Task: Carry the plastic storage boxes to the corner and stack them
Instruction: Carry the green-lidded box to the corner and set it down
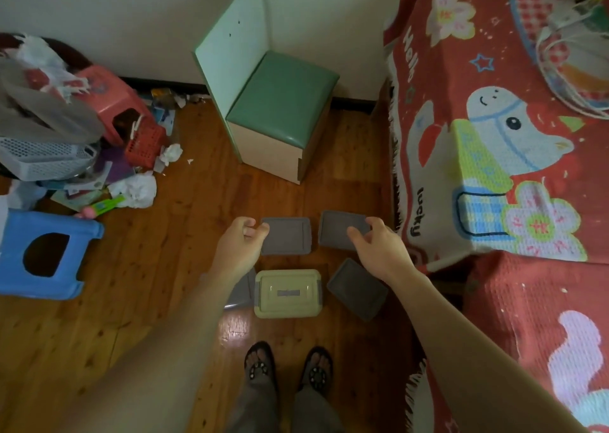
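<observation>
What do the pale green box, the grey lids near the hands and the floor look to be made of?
Pale green box: moulded plastic, slightly glossy, with rounded corners and grey side clips. Grey lids: probably matte plastic, flat with a raised rim and no shine. Floor: varnished wood boards, with visible grain, knots and a bright reflection near the box.

**Person: clothing and visible parts**

Left hand (240, 246) and right hand (379, 246): bare, no rings, watch or gloves visible. Forearms: bare along their whole visible length, no sleeves in view. Trousers (283, 409): grey-brown, loose-legged, reaching the ankles. Footwear: a pair of dark open-toed sandals (260, 362), each with a round cluster of pale bead-like studs on the upper; toes exposed at the front.
</observation>
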### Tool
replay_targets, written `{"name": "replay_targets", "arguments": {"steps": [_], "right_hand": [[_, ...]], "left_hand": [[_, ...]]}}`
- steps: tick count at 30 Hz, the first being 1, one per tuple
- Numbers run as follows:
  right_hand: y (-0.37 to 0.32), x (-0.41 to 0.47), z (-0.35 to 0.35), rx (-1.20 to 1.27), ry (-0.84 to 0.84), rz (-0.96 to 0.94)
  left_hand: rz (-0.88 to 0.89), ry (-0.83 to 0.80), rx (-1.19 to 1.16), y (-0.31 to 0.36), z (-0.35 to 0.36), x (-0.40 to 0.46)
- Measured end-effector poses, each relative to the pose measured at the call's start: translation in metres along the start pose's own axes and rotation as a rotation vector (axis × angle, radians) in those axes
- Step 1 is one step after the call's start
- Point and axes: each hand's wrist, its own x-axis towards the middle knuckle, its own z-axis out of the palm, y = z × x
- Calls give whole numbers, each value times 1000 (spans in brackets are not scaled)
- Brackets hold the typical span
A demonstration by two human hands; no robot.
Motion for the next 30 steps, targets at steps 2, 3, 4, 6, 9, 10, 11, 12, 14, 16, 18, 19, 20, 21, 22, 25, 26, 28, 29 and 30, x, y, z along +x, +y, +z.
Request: {"name": "replay_targets", "arguments": {"steps": [2,3,4,6,9,10,11,12,14,16,18,19,20,21,22,25,26,28,29,30], "right_hand": [[3,8,14,-7,-27,21],[5,13,23,-5,-36,29],[7,19,31,-7,-43,32],[12,27,44,-5,-51,43],[20,46,70,0,-92,76],[23,52,77,3,-100,81],[25,55,82,4,-105,87],[29,62,91,5,-114,96],[38,74,107,4,-121,100],[50,87,126,12,-123,120],[64,100,146,19,-129,137],[71,106,155,21,-131,143],[82,113,169,16,-137,145],[87,114,173,11,-140,147],[94,117,181,6,-145,149],[121,131,215,-8,-175,151],[127,134,224,-13,-184,153],[143,141,246,-10,-203,151],[145,142,252,-4,-210,149],[150,144,260,2,-221,150]], "left_hand": [[-9,-13,15,-13,5,8],[-12,-11,26,-18,7,13],[-14,-11,37,-26,9,20],[-27,-17,42,-38,11,29],[-72,-36,43,-61,19,45],[-76,-47,41,-69,23,50],[-81,-58,38,-73,26,52],[-99,-71,35,-83,32,58],[-127,-77,34,-98,43,67],[-151,-72,44,-119,56,75],[-179,-60,34,-141,69,82],[-189,-60,31,-151,75,86],[-198,-69,40,-168,85,92],[-206,-74,45,-173,87,93],[-210,-80,52,-182,93,95],[-236,-73,83,-216,116,109],[-239,-75,100,-225,122,114],[-252,-84,116,-248,136,124],[-256,-81,120,-254,138,126],[-256,-80,127,-262,144,130]]}}
